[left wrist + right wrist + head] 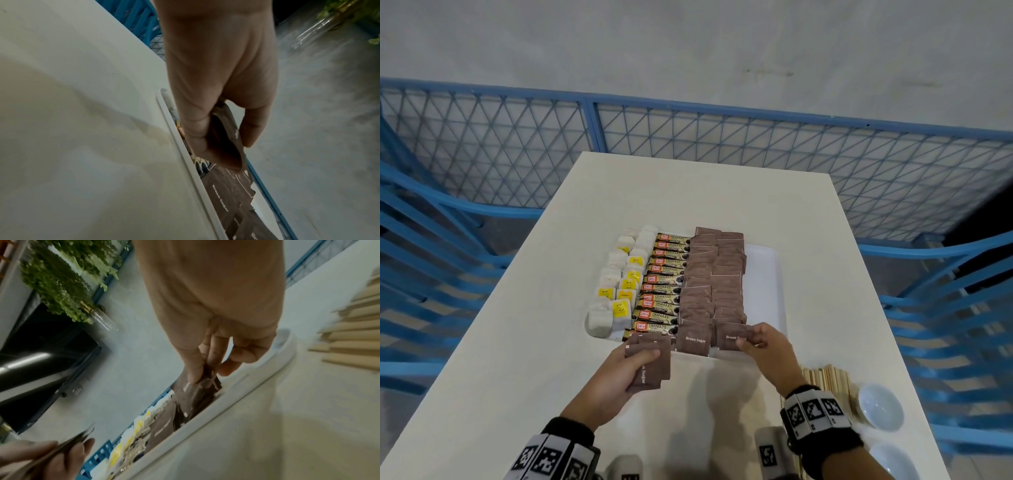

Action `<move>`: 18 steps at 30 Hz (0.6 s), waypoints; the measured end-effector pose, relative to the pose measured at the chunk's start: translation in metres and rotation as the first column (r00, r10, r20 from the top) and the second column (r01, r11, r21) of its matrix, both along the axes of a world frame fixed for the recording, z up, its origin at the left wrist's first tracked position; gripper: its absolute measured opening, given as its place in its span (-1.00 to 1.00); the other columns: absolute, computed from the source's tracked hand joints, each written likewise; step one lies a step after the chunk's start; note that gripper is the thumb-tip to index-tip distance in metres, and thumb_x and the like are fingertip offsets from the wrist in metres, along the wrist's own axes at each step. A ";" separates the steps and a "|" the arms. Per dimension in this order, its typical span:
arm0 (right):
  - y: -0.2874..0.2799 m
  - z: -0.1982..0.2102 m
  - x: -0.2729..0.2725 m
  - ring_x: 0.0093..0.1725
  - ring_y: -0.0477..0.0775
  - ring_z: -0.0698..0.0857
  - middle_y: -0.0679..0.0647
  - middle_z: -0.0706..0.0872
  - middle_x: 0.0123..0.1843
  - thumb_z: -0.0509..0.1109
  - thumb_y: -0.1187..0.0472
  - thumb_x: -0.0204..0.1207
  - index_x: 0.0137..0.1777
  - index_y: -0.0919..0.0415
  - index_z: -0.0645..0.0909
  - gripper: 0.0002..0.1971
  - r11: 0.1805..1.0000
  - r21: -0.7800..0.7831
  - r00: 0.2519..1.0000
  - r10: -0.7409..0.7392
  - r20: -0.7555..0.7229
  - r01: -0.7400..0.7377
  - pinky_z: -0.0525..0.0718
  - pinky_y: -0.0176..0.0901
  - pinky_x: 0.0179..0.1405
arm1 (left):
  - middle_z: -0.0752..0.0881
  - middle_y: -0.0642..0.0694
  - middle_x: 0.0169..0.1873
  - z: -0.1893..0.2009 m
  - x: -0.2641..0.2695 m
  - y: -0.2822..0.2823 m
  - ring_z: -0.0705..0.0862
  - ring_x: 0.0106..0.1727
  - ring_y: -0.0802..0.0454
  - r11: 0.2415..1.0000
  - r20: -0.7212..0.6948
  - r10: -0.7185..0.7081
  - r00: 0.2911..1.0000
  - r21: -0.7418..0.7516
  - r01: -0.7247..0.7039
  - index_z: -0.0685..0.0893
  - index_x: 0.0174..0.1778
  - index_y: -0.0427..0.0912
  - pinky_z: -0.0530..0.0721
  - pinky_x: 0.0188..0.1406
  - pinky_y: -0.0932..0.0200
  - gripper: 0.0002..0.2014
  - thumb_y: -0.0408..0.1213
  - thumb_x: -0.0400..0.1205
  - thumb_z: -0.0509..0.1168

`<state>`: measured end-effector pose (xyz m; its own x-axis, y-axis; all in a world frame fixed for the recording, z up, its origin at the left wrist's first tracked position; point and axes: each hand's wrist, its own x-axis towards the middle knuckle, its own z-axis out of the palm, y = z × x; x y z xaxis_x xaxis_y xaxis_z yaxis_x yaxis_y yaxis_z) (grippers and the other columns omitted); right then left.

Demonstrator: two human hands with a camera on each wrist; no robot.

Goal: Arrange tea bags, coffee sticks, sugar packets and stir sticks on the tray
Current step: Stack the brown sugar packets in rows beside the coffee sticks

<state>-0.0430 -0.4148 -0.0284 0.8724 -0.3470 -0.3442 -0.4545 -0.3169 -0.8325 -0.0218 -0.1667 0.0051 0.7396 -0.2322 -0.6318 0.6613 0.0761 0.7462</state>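
Behind white table (pixel 722 205), blue mesh fence (pixel 688 137)

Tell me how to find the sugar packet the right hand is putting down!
Look at the white tray on the table, at the brown sugar rows beside the coffee sticks. Follow the right-hand row to its near end, by the tray's front rim. That packet is the only one there pinched by the right hand.

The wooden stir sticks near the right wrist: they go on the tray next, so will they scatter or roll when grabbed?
The stir sticks look flat, so probably won't roll. Lying loose and fanned beside the right hand, they may slide apart. They look thin and light, likely stiff.
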 end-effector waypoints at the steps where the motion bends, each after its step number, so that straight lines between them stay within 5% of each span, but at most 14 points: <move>1: 0.000 -0.002 0.002 -0.26 -0.05 0.58 0.01 0.68 -0.25 0.51 0.23 0.41 -0.11 0.27 0.60 -0.83 1.000 -0.009 1.000 -0.008 -0.009 0.008 0.49 -0.39 -0.30 | 0.76 -0.29 -0.07 0.000 0.000 0.000 0.73 -0.16 -0.11 1.000 -0.013 0.007 1.000 -0.008 -0.007 0.63 0.21 -0.30 0.70 -0.45 0.19 -0.74 -0.47 0.62 0.24; 9: 0.013 -0.016 0.012 -0.33 -0.04 0.48 -0.01 0.54 -0.34 0.59 0.21 0.29 -0.35 0.09 0.44 -0.69 0.975 -0.212 0.998 0.066 -0.012 -0.067 0.39 -0.41 -0.41 | 0.74 -0.24 -0.10 0.004 0.001 -0.004 0.68 -0.16 -0.08 0.989 -0.042 0.035 0.999 -0.142 -0.040 0.60 0.22 -0.25 0.72 -0.41 0.19 -0.70 -0.49 0.63 0.09; 12: 0.014 -0.019 0.012 -0.29 -0.05 0.48 -0.05 0.48 -0.30 0.59 0.19 0.30 -0.22 0.10 0.42 -0.67 0.953 -0.288 0.994 0.104 0.016 -0.096 0.37 -0.40 -0.38 | 0.72 -0.28 0.01 0.005 0.003 -0.003 0.67 -0.10 -0.13 0.971 -0.083 0.061 0.995 -0.227 -0.078 0.57 0.27 -0.25 0.72 -0.38 0.15 -0.66 -0.46 0.61 0.06; 18: 0.017 -0.013 0.008 -0.16 -0.04 0.47 -0.04 0.44 -0.12 0.57 0.14 0.33 0.10 0.14 0.40 -0.55 0.937 -0.342 0.984 0.126 0.127 -0.076 0.43 -0.32 -0.18 | 0.80 -0.21 -0.16 0.010 0.003 -0.005 0.75 -0.23 -0.08 0.955 -0.075 0.040 0.996 -0.289 -0.060 0.61 0.15 -0.27 0.72 -0.37 0.14 -0.66 -0.48 0.59 0.00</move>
<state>-0.0354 -0.3975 -0.0413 0.9404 -0.3276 -0.0908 -0.2881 -0.6263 -0.7244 -0.0188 -0.1720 0.0148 0.7126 -0.3773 -0.5915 0.6995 0.3173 0.6404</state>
